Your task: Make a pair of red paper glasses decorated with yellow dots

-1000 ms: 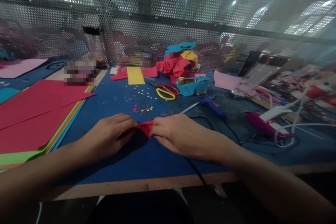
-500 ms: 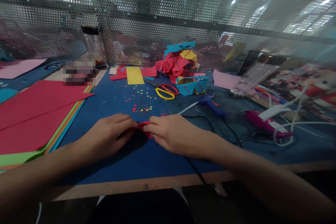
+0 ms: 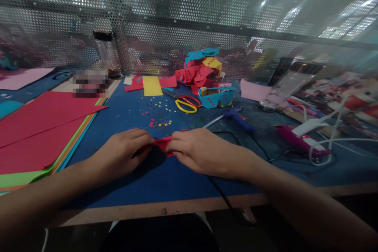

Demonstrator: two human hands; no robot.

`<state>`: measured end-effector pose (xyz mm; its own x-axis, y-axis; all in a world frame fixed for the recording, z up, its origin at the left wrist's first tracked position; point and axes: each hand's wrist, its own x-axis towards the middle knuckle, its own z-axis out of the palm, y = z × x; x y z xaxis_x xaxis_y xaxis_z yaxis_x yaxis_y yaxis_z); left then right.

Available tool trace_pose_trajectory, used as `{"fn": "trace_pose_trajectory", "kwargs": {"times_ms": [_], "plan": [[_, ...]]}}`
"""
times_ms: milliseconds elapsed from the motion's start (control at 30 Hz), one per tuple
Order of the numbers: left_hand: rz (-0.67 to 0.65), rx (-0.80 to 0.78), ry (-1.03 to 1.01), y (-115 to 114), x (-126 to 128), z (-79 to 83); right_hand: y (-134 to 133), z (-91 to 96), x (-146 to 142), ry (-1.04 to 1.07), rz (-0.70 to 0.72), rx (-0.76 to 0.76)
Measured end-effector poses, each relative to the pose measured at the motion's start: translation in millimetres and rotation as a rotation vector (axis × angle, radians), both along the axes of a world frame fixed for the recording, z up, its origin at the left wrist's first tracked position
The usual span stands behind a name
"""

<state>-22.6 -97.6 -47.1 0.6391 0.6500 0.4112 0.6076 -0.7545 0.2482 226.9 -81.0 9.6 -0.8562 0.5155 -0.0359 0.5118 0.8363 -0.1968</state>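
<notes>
A folded piece of red paper [image 3: 164, 145] is stretched between my two hands, just above the blue tabletop. My left hand [image 3: 125, 150] pinches its left end with curled fingers. The other end is gripped by my right hand [image 3: 197, 150], whose fingers cover much of that side. Small red and yellow paper scraps [image 3: 161, 122] lie scattered beyond the hands. Scissors [image 3: 187, 104] with red and yellow handles rest behind the scraps, blades pointing left.
Coloured paper sheets [image 3: 53, 126] are stacked at left. Folded dotted paper pieces [image 3: 197, 71] are heaped at the back beside a yellow strip [image 3: 152, 86]. A blue glue gun [image 3: 238, 120], a magenta tool [image 3: 301, 139] with cables and a clear bottle [image 3: 289, 82] occupy the right.
My right hand has shifted slightly to the right, so more of the red paper shows between the hands. My left hand stays nearly in place.
</notes>
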Motion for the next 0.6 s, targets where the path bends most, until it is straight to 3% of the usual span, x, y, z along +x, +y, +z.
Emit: {"fn": "trace_pose_trajectory", "kwargs": {"times_ms": [367, 600], "plan": [[-0.011, 0.017, -0.020, -0.4, 1.9, 1.3, -0.1, 3.8, 0.7, -0.033, -0.010, -0.038], [-0.014, 0.019, -0.019, 0.7, 2.5, -1.4, -0.1, 0.2, -1.7, -0.028, 0.000, 0.013]]}}
